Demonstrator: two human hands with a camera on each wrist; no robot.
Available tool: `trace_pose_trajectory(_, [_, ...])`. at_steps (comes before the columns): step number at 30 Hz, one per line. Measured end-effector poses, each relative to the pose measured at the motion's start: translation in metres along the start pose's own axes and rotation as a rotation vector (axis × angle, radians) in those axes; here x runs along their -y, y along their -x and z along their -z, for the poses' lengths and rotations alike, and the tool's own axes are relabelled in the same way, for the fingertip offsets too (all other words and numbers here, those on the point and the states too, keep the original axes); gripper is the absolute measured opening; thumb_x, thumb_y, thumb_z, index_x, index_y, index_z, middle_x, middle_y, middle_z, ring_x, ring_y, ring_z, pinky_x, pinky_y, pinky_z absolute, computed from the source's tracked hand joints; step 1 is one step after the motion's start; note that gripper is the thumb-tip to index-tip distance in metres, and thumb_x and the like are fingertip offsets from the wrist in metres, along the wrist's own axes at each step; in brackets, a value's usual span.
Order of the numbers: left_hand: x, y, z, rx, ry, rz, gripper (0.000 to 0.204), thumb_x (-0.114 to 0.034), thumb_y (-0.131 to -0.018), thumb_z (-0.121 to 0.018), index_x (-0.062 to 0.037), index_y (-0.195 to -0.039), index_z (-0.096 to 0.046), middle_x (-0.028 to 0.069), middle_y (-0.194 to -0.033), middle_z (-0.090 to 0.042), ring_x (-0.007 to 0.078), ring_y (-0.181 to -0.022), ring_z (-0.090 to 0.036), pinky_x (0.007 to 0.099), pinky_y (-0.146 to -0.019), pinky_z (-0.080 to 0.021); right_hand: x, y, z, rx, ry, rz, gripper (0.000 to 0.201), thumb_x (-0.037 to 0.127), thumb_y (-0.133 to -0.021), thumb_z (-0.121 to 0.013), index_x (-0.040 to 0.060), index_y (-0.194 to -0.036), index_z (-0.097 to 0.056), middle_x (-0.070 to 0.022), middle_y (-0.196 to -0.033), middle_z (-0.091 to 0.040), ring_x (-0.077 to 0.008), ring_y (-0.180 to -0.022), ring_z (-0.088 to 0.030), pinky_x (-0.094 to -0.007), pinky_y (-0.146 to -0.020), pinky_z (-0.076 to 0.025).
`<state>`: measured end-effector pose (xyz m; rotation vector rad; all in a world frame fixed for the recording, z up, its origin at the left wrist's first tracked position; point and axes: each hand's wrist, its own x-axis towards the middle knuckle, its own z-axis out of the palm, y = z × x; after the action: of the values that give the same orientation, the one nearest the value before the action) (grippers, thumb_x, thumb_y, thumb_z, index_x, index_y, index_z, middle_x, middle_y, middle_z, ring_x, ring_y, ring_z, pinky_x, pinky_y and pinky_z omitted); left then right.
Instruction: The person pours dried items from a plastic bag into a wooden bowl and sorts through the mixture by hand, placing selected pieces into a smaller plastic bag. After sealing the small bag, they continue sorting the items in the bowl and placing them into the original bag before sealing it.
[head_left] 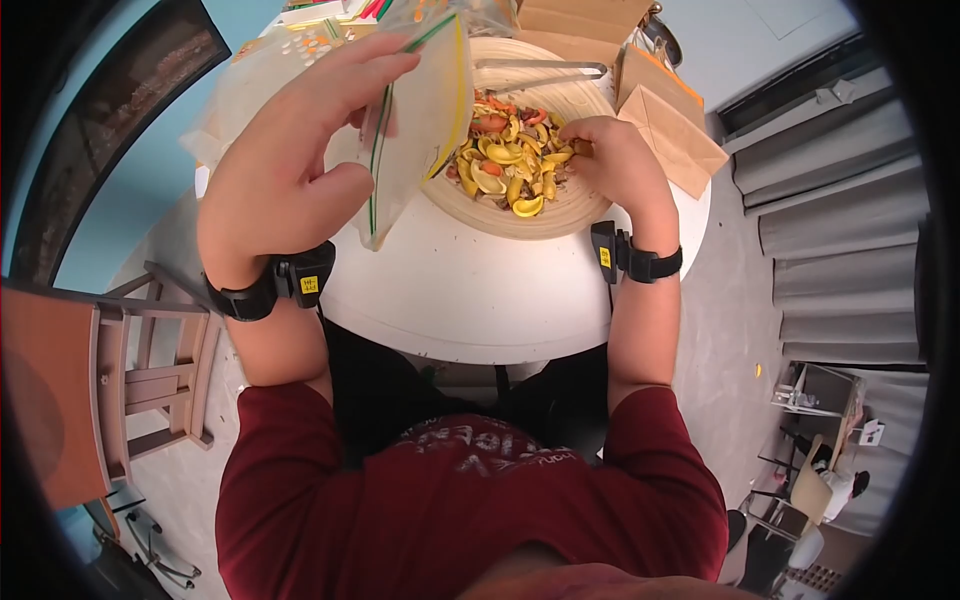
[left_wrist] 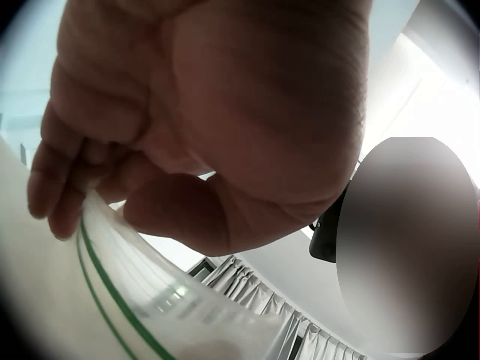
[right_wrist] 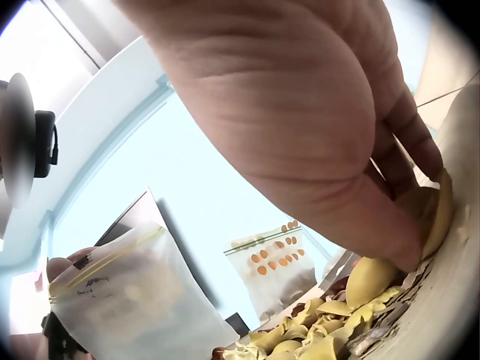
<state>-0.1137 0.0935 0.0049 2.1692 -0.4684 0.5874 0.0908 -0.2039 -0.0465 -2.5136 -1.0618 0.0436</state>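
Observation:
My left hand [head_left: 285,165] holds a translucent zip bag [head_left: 425,135] by its edge, between thumb and fingers. Green and yellow lines run along the bag's mouth. In the left wrist view the bag [left_wrist: 142,277] hangs from the fingers. At the right side of a round pale wooden bowl [head_left: 590,95], my right hand [head_left: 630,165] reaches down into the contents. It pinches a curved yellow shell-like piece [right_wrist: 444,214] in the right wrist view. More yellow curled pieces [head_left: 505,155], with orange bits and brown flakes, are heaped in the bowl.
Metal tongs [head_left: 545,68] lie across the bowl's far side. Brown paper bags [head_left: 670,140] stand at the right of the white table [head_left: 450,310]. Another zip bag with orange dots [right_wrist: 270,262] is behind the bowl. A wooden chair [head_left: 155,370] is at the left.

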Motion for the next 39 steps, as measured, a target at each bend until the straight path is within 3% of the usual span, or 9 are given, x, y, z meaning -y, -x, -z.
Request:
trace_pose_trajectory(3, [-0.006, -0.002, 0.004, 0.115, 0.064, 0.045, 0.084, 0.009, -0.063, -0.044, 0.0006, -0.146, -0.055, 0.0164, -0.156, -0.049, 0.0222, -0.112, -0.059, 0.0342, -0.102, -0.047, -0.001, -0.002, -0.002, 0.001, -0.052, 0.006, 0.025, -0.001, -0.08, -0.069, 0.0, -0.104, -0.075, -0.0205, -0.098, -0.073, -0.0346, -0.089, -0.071, -0.0399, -0.081, -0.056])
trace_pose_trajectory(6, [-0.006, -0.006, -0.004, 0.121, 0.029, -0.008, 0.081, 0.01, -0.066, -0.051, -0.0012, -0.147, -0.055, 0.016, -0.156, -0.049, 0.0199, -0.11, -0.059, 0.033, -0.098, -0.048, 0.0, -0.003, -0.003, -0.022, -0.068, 0.012, 0.02, -0.001, -0.08, -0.07, -0.0007, -0.1, -0.074, -0.0205, -0.095, -0.072, -0.0341, -0.086, -0.071, -0.0392, -0.079, -0.056])
trace_pose_trajectory(12, [0.004, -0.014, -0.024, 0.026, -0.106, -0.03, 0.064, 0.004, -0.069, -0.073, -0.0018, -0.133, -0.065, 0.0168, -0.141, -0.061, 0.0179, -0.089, -0.065, 0.0305, -0.082, -0.053, -0.004, -0.003, -0.007, -0.133, -0.15, -0.003, 0.014, 0.0, -0.082, -0.071, 0.0, -0.096, -0.074, -0.0189, -0.087, -0.073, -0.0325, -0.079, -0.071, -0.0372, -0.074, -0.056])
trace_pose_trajectory(17, [-0.003, -0.025, -0.034, 0.046, -0.153, 0.053, 0.038, 0.003, -0.07, -0.076, 0.0023, -0.107, -0.067, 0.0154, -0.121, -0.068, 0.0168, -0.075, -0.063, 0.0288, -0.071, -0.053, -0.006, -0.004, -0.003, -0.222, -0.275, -0.019, 0.011, 0.002, -0.084, -0.073, 0.0011, -0.094, -0.074, -0.013, -0.087, -0.075, -0.0225, -0.076, -0.072, -0.0337, -0.072, -0.057])
trace_pose_trajectory(23, [-0.008, -0.032, -0.047, 0.092, -0.257, 0.054, 0.023, 0.001, -0.073, -0.075, 0.0018, -0.09, -0.059, 0.0106, -0.1, -0.065, 0.0196, -0.074, -0.063, 0.0298, -0.066, -0.052, 0.032, 0.005, 0.01, -0.419, -0.944, -0.019, 0.011, 0.005, -0.087, -0.078, -0.0004, -0.095, -0.073, -0.0031, -0.086, -0.073, -0.0075, -0.074, -0.066, -0.0252, -0.067, -0.054])
trace_pose_trajectory(26, [-0.008, -0.033, -0.052, 0.117, -0.26, 0.037, 0.02, 0.0, -0.075, -0.074, 0.0004, -0.088, -0.058, 0.0095, -0.095, -0.062, 0.0213, -0.075, -0.064, 0.0313, -0.065, -0.052, 0.075, 0.02, 0.017, -0.439, -1.055, 0.09, 0.014, 0.004, -0.086, -0.079, 0.0021, -0.098, -0.074, -0.0013, -0.084, -0.072, -0.0052, -0.072, -0.063, -0.0239, -0.065, -0.053])
trace_pose_trajectory(29, [-0.011, -0.033, -0.056, 0.122, -0.277, -0.002, 0.017, -0.001, -0.078, -0.073, -0.0009, -0.087, -0.058, 0.0098, -0.095, -0.062, 0.0246, -0.076, -0.065, 0.0338, -0.066, -0.052, 0.09, 0.029, 0.014, -0.199, -0.729, 0.094, 0.012, 0.0, -0.09, -0.075, 0.0001, -0.101, -0.074, -0.0041, -0.093, -0.074, -0.0091, -0.079, -0.068, -0.0228, -0.067, -0.054])
trace_pose_trajectory(36, [-0.016, -0.03, -0.045, 0.003, -0.412, -0.129, 0.01, -0.001, -0.081, -0.069, -0.0005, -0.084, -0.059, 0.0132, -0.086, -0.061, 0.0374, -0.082, -0.062, 0.0458, -0.069, -0.051, 0.094, 0.029, 0.008, -0.072, -0.414, 0.177, 0.011, 0.004, -0.087, -0.078, -0.0004, -0.096, -0.074, -0.0081, -0.085, -0.072, -0.0139, -0.073, -0.067, -0.0269, -0.067, -0.054])
trace_pose_trajectory(39, [-0.026, -0.026, -0.033, -0.09, -0.407, -0.152, 0.01, 0.001, -0.081, -0.068, -0.0004, -0.087, -0.06, 0.0121, -0.09, -0.064, 0.037, -0.083, -0.063, 0.0454, -0.071, -0.051, 0.091, 0.025, 0.003, -0.096, -0.319, 0.209, 0.012, 0.007, -0.085, -0.079, 0.0003, -0.093, -0.074, -0.0118, -0.08, -0.069, -0.0219, -0.071, -0.067, -0.0321, -0.066, -0.053])
